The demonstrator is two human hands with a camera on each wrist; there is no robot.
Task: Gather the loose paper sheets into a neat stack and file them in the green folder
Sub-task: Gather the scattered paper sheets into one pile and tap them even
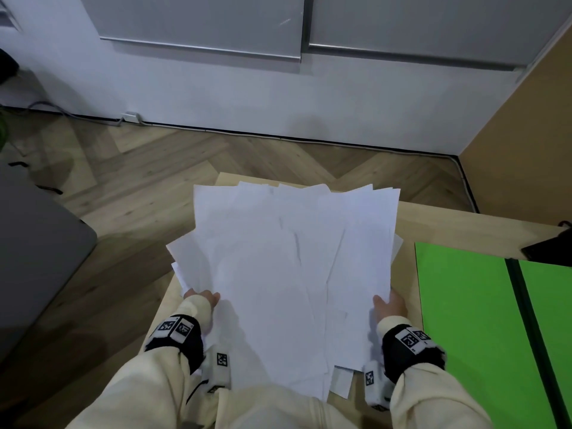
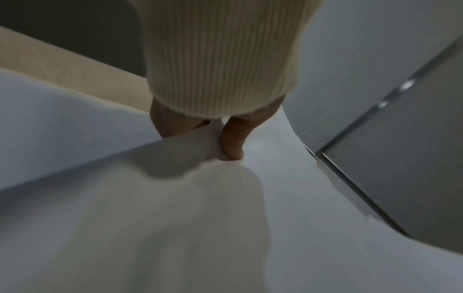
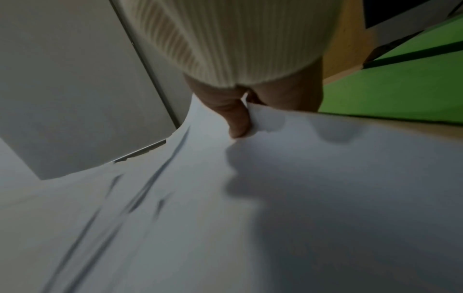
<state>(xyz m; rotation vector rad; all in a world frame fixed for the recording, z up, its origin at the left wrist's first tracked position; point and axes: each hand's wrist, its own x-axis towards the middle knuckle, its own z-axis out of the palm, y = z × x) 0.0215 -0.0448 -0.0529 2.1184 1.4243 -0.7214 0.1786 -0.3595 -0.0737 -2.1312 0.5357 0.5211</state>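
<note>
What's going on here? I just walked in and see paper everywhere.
A person is gathering loose sheets over a wooden table. The left hand grips the pile's left edge and the right hand grips its right edge, thumbs on top. The pile is still uneven, with corners fanning out at the far end and near the body. The green folder lies open on the table to the right, with no sheets in it yet.
</note>
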